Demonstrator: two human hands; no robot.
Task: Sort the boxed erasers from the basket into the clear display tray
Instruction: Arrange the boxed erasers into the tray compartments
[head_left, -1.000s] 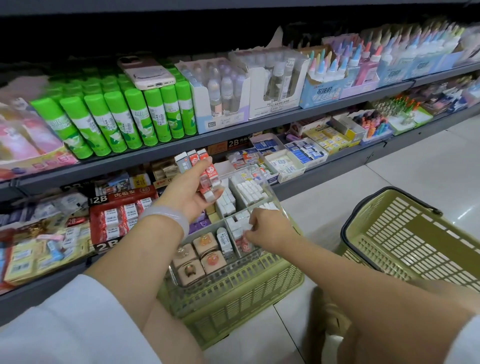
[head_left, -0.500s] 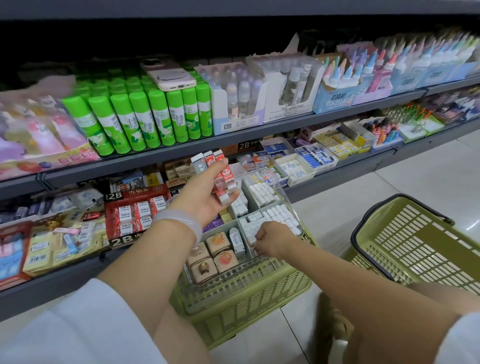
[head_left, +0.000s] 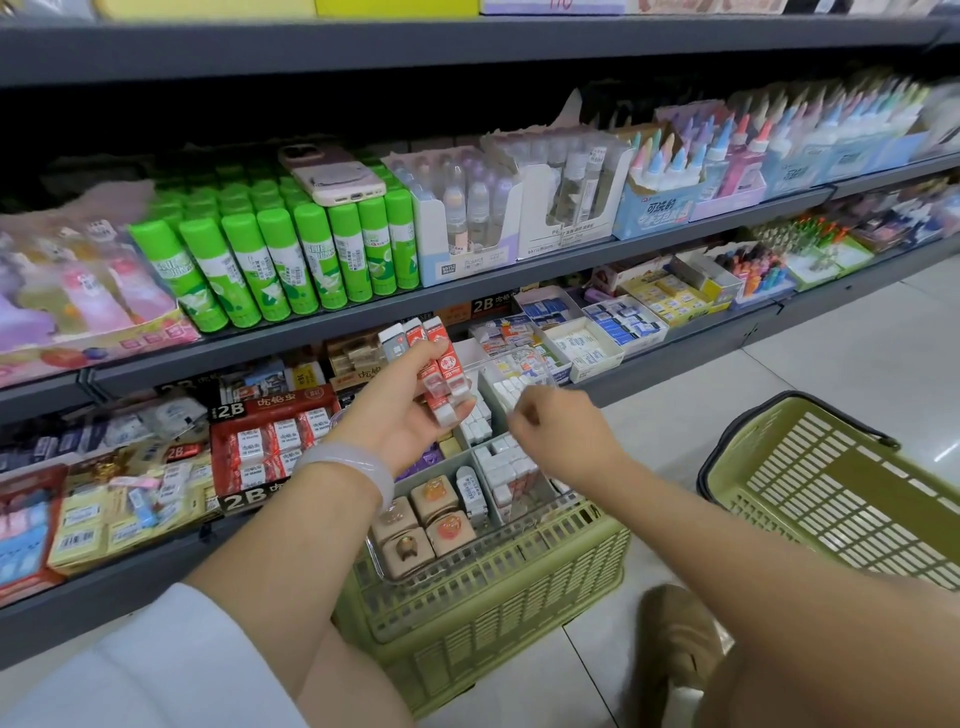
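L hand (head_left: 400, 415) held a fan of boxed erasers (head_left: 439, 364), thumb clamped across them: one grey-sleeved, the rest red-sleeved, white ends pointing down-right. It hung above the far-left part of the clear display tray (head_left: 524, 525), w/ a pale bangle (head_left: 358, 470) on the wrist. R hand (head_left: 558, 439) hovered over the tray's mid compartments, fingers curled in, knuckles up; can't tell if it pinched anything. Hands were near each other, not touching. Tray sat on top of a green basket (head_left: 493, 597); its compartments held rows of small white erasers (head_left: 506, 470), and the near-left section held four tan boxes (head_left: 423, 525) w/ orange tops. A 2nd green basket (head_left: 841, 493) stood on the floor to the right, well apart. Green glue sticks (head_left: 291, 254) lined the shelf above, w/ a phone (head_left: 332, 174) lying on top of them.
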